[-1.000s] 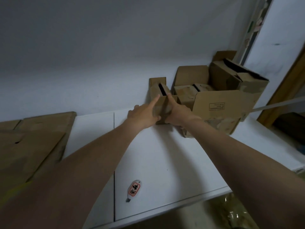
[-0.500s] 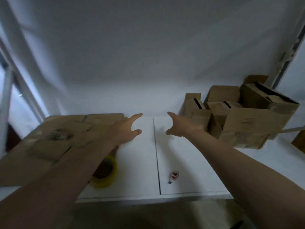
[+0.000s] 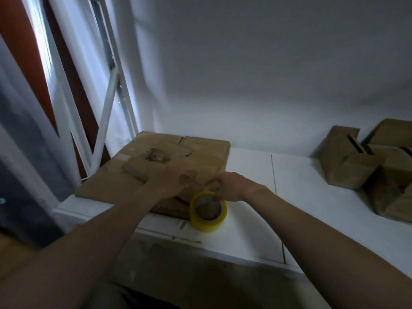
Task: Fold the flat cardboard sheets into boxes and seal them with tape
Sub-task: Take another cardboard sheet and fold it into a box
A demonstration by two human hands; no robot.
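A stack of flat brown cardboard sheets (image 3: 200,150) lies on the left part of the white table (image 3: 301,197). My left hand (image 3: 169,181) rests on top of the stack near its front edge; it is blurred and its fingers look flat. My right hand (image 3: 231,186) is at the stack's front right corner, fingers curled and pinching the edge of the top sheet. A yellow roll of tape (image 3: 208,211) stands on the table just below my right hand, against the stack.
Several folded cardboard boxes (image 3: 347,166) are piled at the right end of the table against the white wall. A white metal frame (image 3: 107,103) stands at the left behind the stack. The table's front edge runs close below the tape.
Both hands left the small box at the right and swung left to the flat sheets. My view turned left with them, bringing the tape roll and stack to the middle.
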